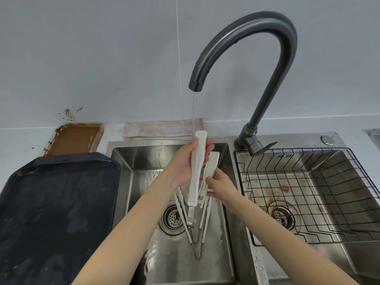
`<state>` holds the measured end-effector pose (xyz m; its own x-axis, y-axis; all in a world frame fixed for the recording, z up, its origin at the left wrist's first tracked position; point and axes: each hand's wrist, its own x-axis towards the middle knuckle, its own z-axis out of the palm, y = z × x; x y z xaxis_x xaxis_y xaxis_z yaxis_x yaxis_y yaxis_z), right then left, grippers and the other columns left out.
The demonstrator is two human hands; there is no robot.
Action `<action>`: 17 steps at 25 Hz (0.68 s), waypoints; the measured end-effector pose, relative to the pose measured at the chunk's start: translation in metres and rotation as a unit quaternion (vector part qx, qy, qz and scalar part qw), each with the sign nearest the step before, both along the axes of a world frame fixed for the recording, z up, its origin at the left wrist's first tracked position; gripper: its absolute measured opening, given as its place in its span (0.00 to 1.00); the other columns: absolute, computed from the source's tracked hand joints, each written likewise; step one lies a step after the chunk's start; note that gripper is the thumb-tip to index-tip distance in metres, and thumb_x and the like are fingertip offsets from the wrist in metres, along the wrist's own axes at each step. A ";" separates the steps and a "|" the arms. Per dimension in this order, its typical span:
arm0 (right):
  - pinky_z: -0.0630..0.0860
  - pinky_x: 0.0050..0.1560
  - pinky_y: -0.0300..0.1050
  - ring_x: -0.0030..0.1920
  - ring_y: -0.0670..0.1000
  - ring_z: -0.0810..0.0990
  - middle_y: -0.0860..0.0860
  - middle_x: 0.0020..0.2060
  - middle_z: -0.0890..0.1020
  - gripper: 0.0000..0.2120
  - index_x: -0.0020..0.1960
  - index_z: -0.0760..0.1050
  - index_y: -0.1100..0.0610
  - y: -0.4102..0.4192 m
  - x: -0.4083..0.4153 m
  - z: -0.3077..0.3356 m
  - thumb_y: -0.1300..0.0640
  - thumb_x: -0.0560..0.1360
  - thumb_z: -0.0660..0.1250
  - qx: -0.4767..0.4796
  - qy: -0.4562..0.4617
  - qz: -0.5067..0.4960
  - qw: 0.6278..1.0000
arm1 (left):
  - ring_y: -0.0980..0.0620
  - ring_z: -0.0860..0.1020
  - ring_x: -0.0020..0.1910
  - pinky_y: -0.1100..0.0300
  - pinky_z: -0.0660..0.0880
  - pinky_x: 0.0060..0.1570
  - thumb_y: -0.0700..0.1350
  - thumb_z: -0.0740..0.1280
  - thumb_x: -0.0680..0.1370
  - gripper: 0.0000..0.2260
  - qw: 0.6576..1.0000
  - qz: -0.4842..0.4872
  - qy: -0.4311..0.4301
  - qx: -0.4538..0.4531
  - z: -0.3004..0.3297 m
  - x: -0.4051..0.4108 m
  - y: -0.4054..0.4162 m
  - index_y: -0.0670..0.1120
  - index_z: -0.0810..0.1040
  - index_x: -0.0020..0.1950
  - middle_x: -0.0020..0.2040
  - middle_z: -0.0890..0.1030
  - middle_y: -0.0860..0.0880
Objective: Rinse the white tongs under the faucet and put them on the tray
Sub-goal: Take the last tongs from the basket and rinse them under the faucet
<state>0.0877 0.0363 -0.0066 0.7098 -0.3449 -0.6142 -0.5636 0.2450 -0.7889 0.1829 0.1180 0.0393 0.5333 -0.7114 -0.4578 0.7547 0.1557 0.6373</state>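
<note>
The white tongs (197, 171) stand nearly upright over the left sink basin (144, 161), tips up, hinge down near the drain. A thin stream of water from the dark curved faucet (257, 38) lands on the top of the left arm of the tongs. My left hand (185, 161) is shut on that left arm. My right hand (220, 186) pinches the right arm lower down. More white tongs lie in the basin below, partly hidden. The dark tray (55, 202) sits on the counter to the left of the sink.
The right basin holds a black wire rack (308, 192) and has rust stains by its drain (282, 214). A folded cloth (162, 128) lies behind the left basin. A brown patch (76, 138) marks the counter behind the tray. The left drain (172, 219) is uncovered.
</note>
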 end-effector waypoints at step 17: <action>0.78 0.50 0.44 0.43 0.49 0.80 0.54 0.42 0.78 0.06 0.53 0.72 0.58 0.001 0.029 0.021 0.58 0.79 0.59 0.257 -0.122 -0.126 0.950 | 0.60 0.66 0.11 0.72 0.59 0.11 0.56 0.53 0.80 0.23 0.951 0.221 0.196 0.092 -0.047 0.019 0.045 0.48 0.67 0.28 0.14 0.68 0.52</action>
<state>0.1168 0.0376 0.0143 0.7872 -0.2225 -0.5751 -0.2509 0.7364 -0.6283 0.2021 0.1629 -0.0080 0.5251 -0.3457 -0.7777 0.8262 0.4261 0.3685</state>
